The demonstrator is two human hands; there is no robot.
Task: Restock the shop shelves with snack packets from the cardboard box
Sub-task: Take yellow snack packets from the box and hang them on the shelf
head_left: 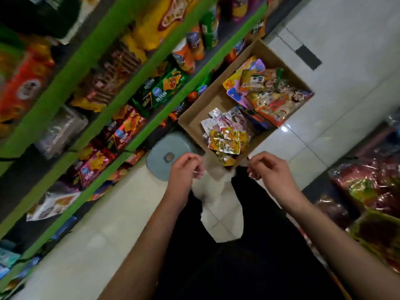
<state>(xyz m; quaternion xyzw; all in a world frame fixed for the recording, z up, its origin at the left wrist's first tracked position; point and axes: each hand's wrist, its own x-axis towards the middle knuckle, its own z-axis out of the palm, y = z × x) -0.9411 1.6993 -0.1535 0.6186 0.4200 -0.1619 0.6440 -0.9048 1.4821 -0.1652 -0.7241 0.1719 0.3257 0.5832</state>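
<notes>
An open cardboard box [195,114] stands on the tiled floor beside the green-edged shelves [138,68]. It holds small yellow snack packets [225,142] near me, pink-white packets [227,121] behind them, and larger orange and purple packets [273,98] at the far end. My left hand [184,169] and my right hand [270,168] hover side by side just short of the box's near corner. Both have loosely curled fingers with no packet in them. The shelves carry red, green and orange snack bags.
A round grey-blue stool [161,158] stands between the shelf foot and the box, just beyond my left hand. My dark trousers and white shoes fill the floor below the hands. A second display with red and yellow bags [368,182] lines the right side.
</notes>
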